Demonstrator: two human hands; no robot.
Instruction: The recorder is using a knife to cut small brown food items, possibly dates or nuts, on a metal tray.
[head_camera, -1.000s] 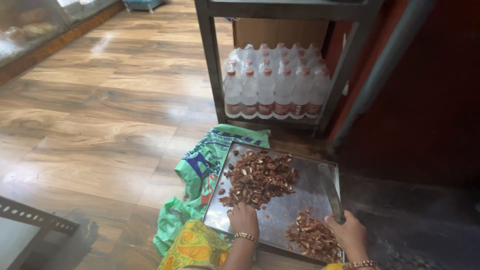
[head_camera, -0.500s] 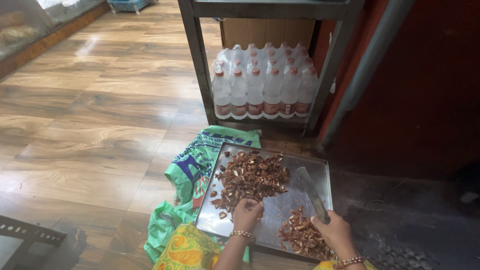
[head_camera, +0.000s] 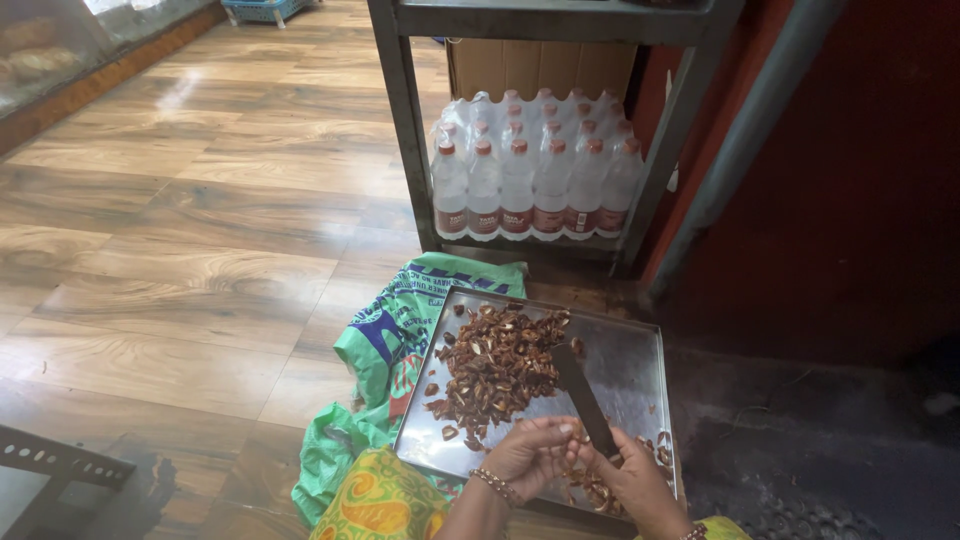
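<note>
A steel tray (head_camera: 625, 350) lies on the floor on a green printed sack (head_camera: 400, 335). On it sits a large heap of brown cut pieces (head_camera: 495, 365), with a smaller heap (head_camera: 655, 455) near its front right corner. My right hand (head_camera: 640, 485) grips the handle of a dark knife (head_camera: 583, 397), whose blade points up and away over the tray. My left hand (head_camera: 535, 455) is right beside it, fingers pinched on a small brown piece against the blade. What the piece is cannot be made out.
A metal rack (head_camera: 405, 130) stands behind the tray, its bottom shelf holding a shrink-wrapped pack of water bottles (head_camera: 530, 165) and a cardboard box (head_camera: 540, 65). A grey pipe (head_camera: 745, 140) runs along the red wall at right. Wood-pattern floor (head_camera: 180, 230) spreads left.
My left hand moved right from the large heap to meet my right hand at the knife. The camera view shifted slightly.
</note>
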